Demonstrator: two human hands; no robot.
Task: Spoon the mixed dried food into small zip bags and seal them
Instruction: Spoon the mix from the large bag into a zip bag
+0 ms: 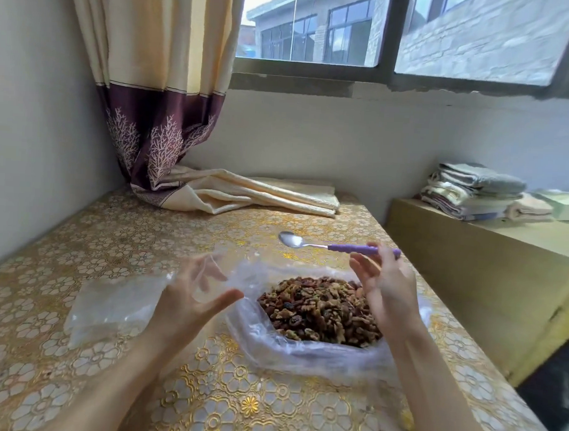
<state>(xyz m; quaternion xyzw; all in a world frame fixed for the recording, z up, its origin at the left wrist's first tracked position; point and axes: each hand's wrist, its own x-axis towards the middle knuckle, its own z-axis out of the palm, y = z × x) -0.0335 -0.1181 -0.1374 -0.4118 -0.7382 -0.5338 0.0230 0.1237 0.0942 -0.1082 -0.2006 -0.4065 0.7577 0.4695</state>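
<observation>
Gold floral tablecloth (80,239) covers the table, filling the lower half of the frame; window (382,30) along the top, cream-and-maroon curtain (158,95) upper left with its hem piled on the table's far edge. Folded towels (473,191) stacked on a yellow bench (470,256) at right.

Big clear plastic bag (303,353) lies open at centre, just right of middle, full of mixed dried food (321,311): walnuts, raisins, reddish bits.

Right hand (387,285) is above the bag's right side, thumb and first fingers pinching the purple handle of a spoon (334,246). Other fingers spread loose. Spoon is held level above the far edge of the bag, metal bowl pointing left, nothing in it.

Left hand (195,286) is at centre-left, fingers and thumb curled partway, holding a small zip bag (215,277) up off the table. Bag is clear and blurred, so I cannot tell whether its mouth is open. It looks empty and sits just left of the big bag's rim.

Stack of small clear zip bags (109,305) lies flat on the cloth at left, partly behind the left wrist.
</observation>
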